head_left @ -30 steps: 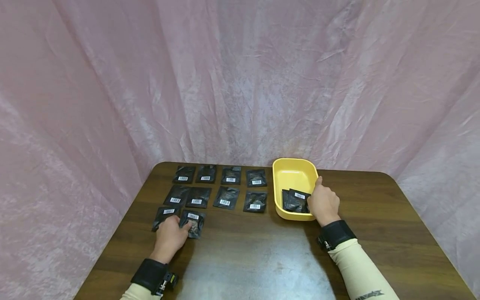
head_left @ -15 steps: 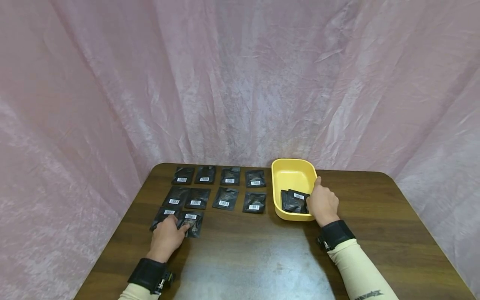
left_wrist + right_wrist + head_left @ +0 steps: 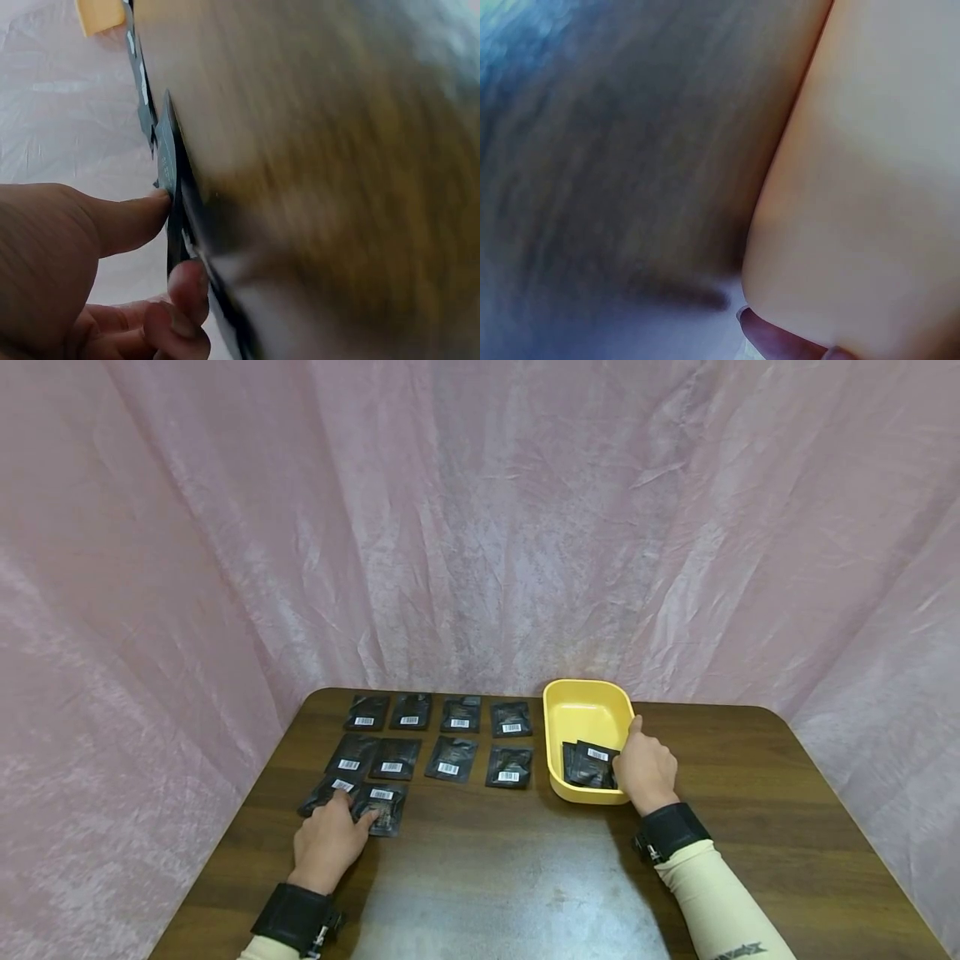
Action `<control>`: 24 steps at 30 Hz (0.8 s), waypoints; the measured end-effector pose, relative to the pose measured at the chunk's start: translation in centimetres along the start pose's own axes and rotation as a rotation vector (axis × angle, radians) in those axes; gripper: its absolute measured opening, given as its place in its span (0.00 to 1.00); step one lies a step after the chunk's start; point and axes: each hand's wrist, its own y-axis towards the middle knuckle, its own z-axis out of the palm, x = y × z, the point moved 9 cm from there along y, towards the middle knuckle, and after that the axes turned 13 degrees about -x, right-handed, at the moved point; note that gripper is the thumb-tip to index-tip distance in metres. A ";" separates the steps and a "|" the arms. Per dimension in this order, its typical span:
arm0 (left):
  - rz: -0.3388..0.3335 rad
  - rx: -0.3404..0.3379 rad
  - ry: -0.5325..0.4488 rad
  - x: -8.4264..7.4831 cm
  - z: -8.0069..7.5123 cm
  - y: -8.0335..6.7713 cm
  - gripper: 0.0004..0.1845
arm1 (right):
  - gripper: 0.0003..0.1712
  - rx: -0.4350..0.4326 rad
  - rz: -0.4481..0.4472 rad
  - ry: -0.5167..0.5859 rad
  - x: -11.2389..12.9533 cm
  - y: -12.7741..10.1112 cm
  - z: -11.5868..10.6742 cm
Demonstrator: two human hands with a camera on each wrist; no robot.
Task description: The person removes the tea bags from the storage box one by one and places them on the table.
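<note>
My left hand (image 3: pixel 330 842) lies on the brown table (image 3: pixel 510 877) at the near left. Its fingertips touch two black foil packets (image 3: pixel 384 806) in the nearest row. In the left wrist view the thumb (image 3: pixel 127 217) presses on a packet's (image 3: pixel 166 161) face and the other fingers curl just below. My right hand (image 3: pixel 645 768) grips the near right corner of a yellow tray (image 3: pixel 553 727), index finger stretched along the rim. Two black packets (image 3: pixel 588 762) lie in the tray. The right wrist view shows only the tray wall (image 3: pixel 855 187), a fingertip (image 3: pixel 761 339) and blurred table.
Several more black packets with white barcode labels (image 3: pixel 450 735) lie in rows on the table left of the tray. Pink cloth (image 3: pixel 480 527) hangs behind and on both sides. The table's near middle and right side show bare wood.
My left hand has slid slightly back toward me while its fingertips stay on the packets. The right hand and tray have kept their place.
</note>
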 end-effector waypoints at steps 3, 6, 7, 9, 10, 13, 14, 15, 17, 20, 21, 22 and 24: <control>0.017 -0.012 0.030 -0.3 -0.5 -0.2 0.35 | 0.49 -0.003 -0.003 0.000 0.0 -0.1 0.0; 0.046 -0.029 0.063 -0.8 -1.0 -0.4 0.38 | 0.49 -0.003 -0.001 -0.006 -0.1 -0.1 0.1; 0.054 -0.035 0.074 -0.9 -1.2 -0.4 0.38 | 0.49 -0.003 0.001 -0.007 -0.1 -0.1 0.2; 0.073 -0.051 0.090 -1.1 -1.7 -0.4 0.38 | 0.49 -0.003 0.003 -0.007 -0.2 -0.1 0.2; 0.081 -0.057 0.095 -1.3 -2.0 -0.4 0.38 | 0.49 -0.005 0.002 -0.006 -0.2 -0.1 0.2; 0.097 -0.076 0.088 -1.8 -3.0 -0.4 0.37 | 0.49 -0.010 0.000 -0.002 -0.2 0.0 0.2; 0.105 -0.082 0.082 -2.2 -3.3 -0.4 0.37 | 0.49 -0.014 -0.002 -0.001 -0.2 0.0 0.1; 0.115 -0.087 0.080 -2.6 -3.7 -0.3 0.37 | 0.49 -0.014 -0.002 0.000 -0.2 0.0 0.1; 0.144 -0.091 0.077 -3.7 -4.1 -0.4 0.38 | 0.49 -0.018 -0.003 0.004 -0.2 0.0 0.0; 0.205 -0.099 0.076 -6.2 -4.5 -0.7 0.38 | 0.49 -0.021 -0.008 0.007 -0.2 0.0 -0.1; 0.225 -0.095 0.069 -7.2 -4.4 -0.8 0.37 | 0.49 -0.019 -0.009 0.009 -0.1 0.0 -0.1; 0.246 -0.095 0.060 -8.2 -4.2 -0.8 0.36 | 0.49 -0.019 -0.010 0.009 -0.1 0.0 -0.1; 0.300 -0.111 0.030 -10.4 -3.9 -1.0 0.31 | 0.49 -0.018 -0.008 0.007 -0.1 0.0 0.0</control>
